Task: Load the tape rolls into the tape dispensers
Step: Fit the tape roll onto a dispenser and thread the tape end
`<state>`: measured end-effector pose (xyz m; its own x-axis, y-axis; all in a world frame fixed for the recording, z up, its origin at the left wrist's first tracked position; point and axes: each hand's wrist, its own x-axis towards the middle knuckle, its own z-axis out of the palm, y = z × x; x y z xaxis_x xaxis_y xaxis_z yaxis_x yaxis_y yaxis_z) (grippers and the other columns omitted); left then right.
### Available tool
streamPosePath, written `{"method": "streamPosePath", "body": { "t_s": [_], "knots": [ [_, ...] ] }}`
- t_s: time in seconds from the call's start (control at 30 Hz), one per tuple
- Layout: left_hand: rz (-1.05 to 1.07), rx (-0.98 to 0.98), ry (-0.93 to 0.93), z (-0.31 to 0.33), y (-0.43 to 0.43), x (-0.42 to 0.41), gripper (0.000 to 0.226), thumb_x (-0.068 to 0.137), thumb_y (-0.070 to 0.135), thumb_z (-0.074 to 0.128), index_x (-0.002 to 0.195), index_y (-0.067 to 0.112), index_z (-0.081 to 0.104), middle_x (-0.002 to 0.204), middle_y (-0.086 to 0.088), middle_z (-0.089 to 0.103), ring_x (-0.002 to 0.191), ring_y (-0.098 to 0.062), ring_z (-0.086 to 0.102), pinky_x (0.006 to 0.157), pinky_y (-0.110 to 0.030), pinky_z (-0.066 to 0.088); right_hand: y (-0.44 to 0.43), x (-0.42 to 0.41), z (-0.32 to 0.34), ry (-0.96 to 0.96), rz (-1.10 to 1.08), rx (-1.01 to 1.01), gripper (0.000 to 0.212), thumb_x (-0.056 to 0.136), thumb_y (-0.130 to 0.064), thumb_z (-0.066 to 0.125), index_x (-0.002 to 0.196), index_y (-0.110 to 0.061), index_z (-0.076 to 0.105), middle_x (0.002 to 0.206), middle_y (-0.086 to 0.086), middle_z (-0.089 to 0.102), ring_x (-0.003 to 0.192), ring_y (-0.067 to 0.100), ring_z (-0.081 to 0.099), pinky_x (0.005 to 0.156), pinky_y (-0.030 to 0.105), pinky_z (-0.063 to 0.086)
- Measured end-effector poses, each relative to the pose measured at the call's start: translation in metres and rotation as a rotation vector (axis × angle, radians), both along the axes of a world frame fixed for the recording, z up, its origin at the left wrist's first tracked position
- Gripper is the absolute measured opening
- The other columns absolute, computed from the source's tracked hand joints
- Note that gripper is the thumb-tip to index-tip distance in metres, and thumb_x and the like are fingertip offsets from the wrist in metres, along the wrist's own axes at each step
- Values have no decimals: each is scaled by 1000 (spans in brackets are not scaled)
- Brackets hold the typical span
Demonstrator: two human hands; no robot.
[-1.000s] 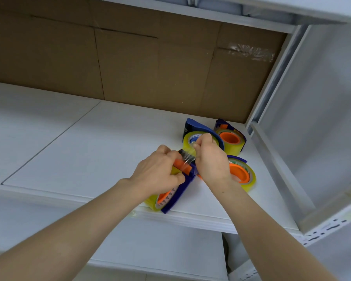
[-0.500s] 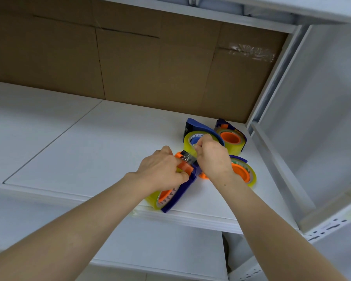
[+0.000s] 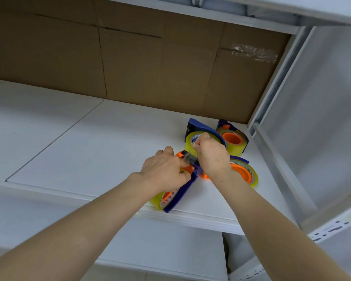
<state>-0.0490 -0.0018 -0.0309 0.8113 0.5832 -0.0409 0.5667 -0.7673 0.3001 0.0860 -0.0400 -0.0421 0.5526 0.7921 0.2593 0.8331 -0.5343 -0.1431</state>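
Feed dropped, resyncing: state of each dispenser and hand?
Nearest blue plastic tape dispenser, yellow roll loaded.
Left hand, grips that dispenser.
Right hand, pinches clear tape end.
Rear-left blue dispenser, roll loaded, upright.
Rear-right blue dispenser, roll loaded.
Right blue dispenser, roll loaded, flat.

A white shelf backed by brown cardboard bearing a patch of clear tape.

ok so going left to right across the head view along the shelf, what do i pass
seam in the shelf board → left hand gripping the blue dispenser → right hand pinching its tape end → front orange-cored roll → white side rail
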Motion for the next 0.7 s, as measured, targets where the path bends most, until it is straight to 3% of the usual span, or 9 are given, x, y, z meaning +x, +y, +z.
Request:
{"method": "streamPosePath", "body": {
  "t_s": [0.3, 0.53, 0.7],
  "knots": [
    [-41, -40, 120, 8, -1, 8, 38, 93, 41, 37, 129, 44, 50, 104, -2, 32, 114, -25, 40, 79, -30, 35, -2, 0, -6, -15, 19, -56, 27, 95, -10, 50, 120, -6, 43, 104, 15, 64, 90, 33, 66, 70, 40, 58],
    [-112, 41, 129, 6, -9, 7, 36, 92, 39, 38, 125, 45, 51, 98, -2, 32, 110, -23, 40, 76, -30, 33, -18, -1, -9, 88, -14, -53, 26, 94, -8, 49, 118, -7, 41, 103, 14, 61, 90, 32, 64, 63, 34, 46],
    [-110, 10, 21, 3, -5, -6, 39, 89, 35, 43, 124, 50, 51, 116, -2, 44, 113, -20, 45, 77, -28, 38, -30, 1, -10, 188, -43, 22, 23, 94, -10, 49, 116, -7, 44, 94, 11, 64, 82, 28, 64, 62, 34, 49]
  ]
}}
